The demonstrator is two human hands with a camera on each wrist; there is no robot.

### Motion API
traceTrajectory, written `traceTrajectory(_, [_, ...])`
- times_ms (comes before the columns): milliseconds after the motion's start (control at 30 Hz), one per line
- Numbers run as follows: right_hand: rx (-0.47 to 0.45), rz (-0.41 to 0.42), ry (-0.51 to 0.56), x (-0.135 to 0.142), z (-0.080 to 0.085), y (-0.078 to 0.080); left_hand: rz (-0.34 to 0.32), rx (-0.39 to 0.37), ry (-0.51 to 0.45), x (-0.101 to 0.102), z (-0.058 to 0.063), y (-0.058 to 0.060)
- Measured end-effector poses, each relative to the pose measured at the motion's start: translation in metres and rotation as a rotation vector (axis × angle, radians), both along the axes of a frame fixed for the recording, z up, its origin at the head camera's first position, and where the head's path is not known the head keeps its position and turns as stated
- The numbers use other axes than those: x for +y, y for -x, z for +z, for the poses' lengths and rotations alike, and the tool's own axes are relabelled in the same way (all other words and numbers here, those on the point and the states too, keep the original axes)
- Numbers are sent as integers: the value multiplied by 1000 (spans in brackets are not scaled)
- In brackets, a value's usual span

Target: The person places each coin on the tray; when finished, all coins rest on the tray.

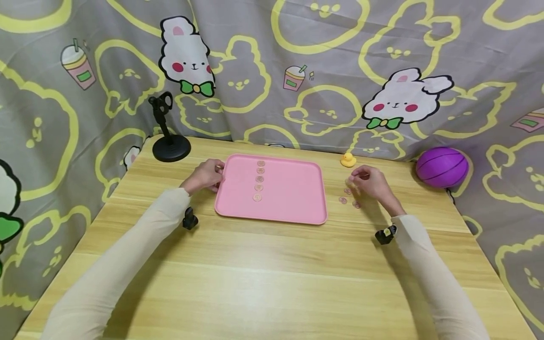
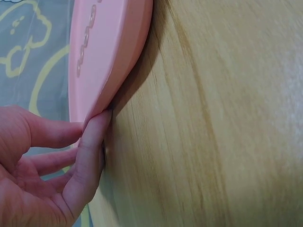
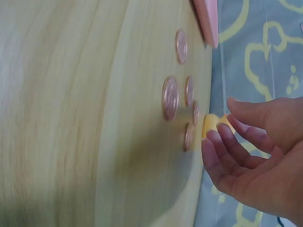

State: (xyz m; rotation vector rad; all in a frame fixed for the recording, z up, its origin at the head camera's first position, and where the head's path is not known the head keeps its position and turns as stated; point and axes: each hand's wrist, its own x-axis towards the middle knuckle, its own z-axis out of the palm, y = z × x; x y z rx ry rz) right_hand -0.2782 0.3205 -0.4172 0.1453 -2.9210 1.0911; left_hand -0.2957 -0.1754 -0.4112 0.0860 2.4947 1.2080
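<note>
A pink tray [image 1: 289, 196] lies on the wooden table, with a column of several round copper-coloured coins [image 1: 259, 179] on its left half. My left hand [image 1: 205, 175] pinches the tray's left edge; in the left wrist view the thumb is over the rim and the fingers [image 2: 87, 156] are beneath it. To the right of the tray, my right hand [image 1: 371, 182] hovers by several loose coins [image 1: 343, 200]. The right wrist view shows its fingers [image 3: 227, 137] loosely bent, thumb apart, nothing between them. Those coins [image 3: 170, 98] lie flat on the table.
Just behind the right hand sits a yellow rubber duck [image 1: 348, 161]. A purple ball [image 1: 442, 167] stands at the back right, and a black stand [image 1: 171, 147] with a round base at the back left. A patterned curtain [image 1: 255, 113] hangs behind the table.
</note>
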Motion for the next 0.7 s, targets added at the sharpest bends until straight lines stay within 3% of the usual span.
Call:
traceTrajectory(267, [-115,50,-12,4,-13,7,13,14,14,-2,1,-1])
traceTrajectory(700, [-64,48,-22,10,-21,6,-4,20,-28,-1,3,-7])
